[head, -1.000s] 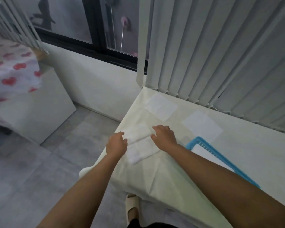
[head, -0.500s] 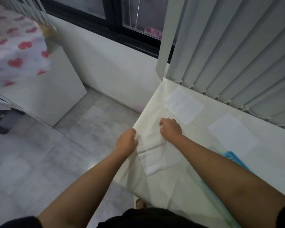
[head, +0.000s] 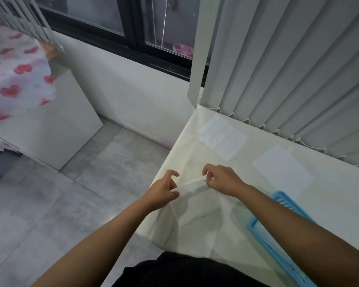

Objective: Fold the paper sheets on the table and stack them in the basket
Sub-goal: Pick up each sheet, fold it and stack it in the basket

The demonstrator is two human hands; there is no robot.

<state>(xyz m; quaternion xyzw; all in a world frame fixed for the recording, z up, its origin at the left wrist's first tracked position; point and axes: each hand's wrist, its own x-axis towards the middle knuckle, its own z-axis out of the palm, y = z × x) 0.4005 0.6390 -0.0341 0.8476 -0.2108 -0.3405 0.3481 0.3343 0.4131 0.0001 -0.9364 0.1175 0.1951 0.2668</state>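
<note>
Head view. A folded paper sheet [head: 192, 200] is held lifted at its far edge, just above the desk [head: 330, 195], near the desk's left front corner. The left end of that edge is pinched by the left hand [head: 164, 188], thumb and fingers closed on it; the right end is pinched the same way by the right hand [head: 220, 181]. The sheet's near part appears to rest on the cream desk cover. Paper sheets counted: three. Two lie flat farther back, one near the far left corner [head: 223, 137], one to its right [head: 282, 168], both well apart from the hands. One blue basket [head: 278, 241] is seen at the right, partly hidden by the right forearm; contents cannot be told. Vertical blinds [head: 288, 69] hang behind the desk.
</note>
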